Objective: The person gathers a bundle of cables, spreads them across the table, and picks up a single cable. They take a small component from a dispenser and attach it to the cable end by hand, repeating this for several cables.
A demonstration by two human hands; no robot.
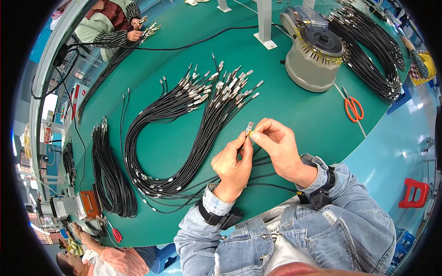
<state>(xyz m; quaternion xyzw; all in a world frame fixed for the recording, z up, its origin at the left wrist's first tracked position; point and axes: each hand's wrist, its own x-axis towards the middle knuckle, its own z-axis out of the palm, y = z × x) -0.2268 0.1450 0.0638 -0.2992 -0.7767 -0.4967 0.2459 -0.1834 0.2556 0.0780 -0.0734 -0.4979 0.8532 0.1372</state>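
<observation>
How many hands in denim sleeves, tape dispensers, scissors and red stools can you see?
Denim-sleeved hands: 2, left hand and right hand
Rotary tape dispenser: 1
Scissors: 2, orange-handled scissors and red-handled scissors
Red plastic stool: 1
Total: 6

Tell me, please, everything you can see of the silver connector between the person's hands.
The connector is small, boxy and silver, and looks like metal. It stands nearly upright, its free end up and leaning slightly right, above the green table. A small yellow piece shows at its lower part; what that is cannot be told. The left hand pinches it from below, and the right hand meets it from the right. The fingers hide its lower end.
</observation>
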